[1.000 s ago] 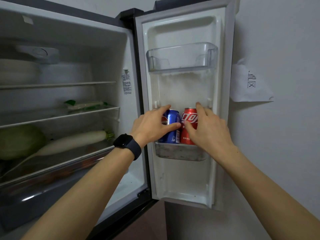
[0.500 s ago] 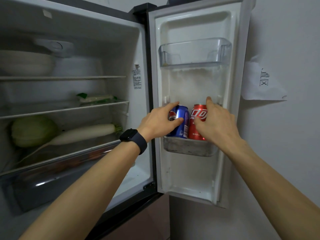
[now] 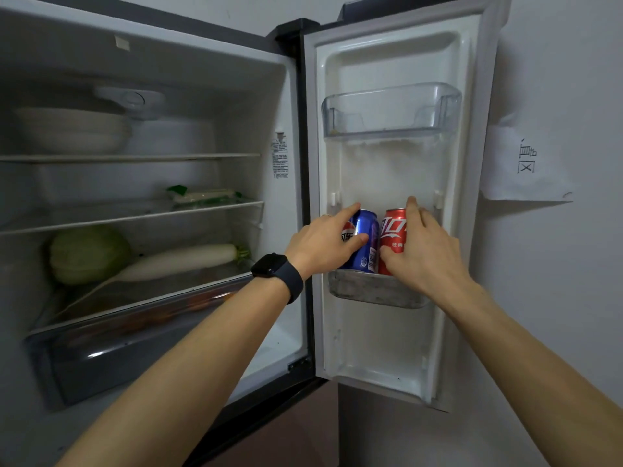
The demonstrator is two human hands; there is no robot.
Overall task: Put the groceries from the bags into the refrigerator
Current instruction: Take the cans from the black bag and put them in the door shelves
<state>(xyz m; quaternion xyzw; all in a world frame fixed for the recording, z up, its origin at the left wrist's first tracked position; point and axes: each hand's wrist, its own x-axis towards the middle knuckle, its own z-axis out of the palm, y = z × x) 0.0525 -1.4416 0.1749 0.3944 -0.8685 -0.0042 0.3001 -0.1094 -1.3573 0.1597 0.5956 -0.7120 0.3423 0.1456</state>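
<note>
The refrigerator door (image 3: pixel 387 335) stands open on the right. A blue cola can (image 3: pixel 365 237) and a red cola can (image 3: pixel 393 234) stand upright side by side in the lower door bin (image 3: pixel 374 291). My left hand (image 3: pixel 320 244) grips the blue can, thumb across its front and index finger on its top. My right hand (image 3: pixel 421 247) grips the red can, with a finger on its rim. No bags are in view.
Inside the fridge a green cabbage (image 3: pixel 87 254) and a white radish (image 3: pixel 182 261) lie on the lower shelf. A packet of greens (image 3: pixel 202 195) sits one shelf up and white bowls (image 3: pixel 74 129) on top. The upper door bin (image 3: pixel 391 111) holds nothing. A crisper drawer (image 3: pixel 135 338) sits below.
Both hands keep their hold on the two cans in the lower door bin. The view has shifted, so the fridge sits further right in the frame.
</note>
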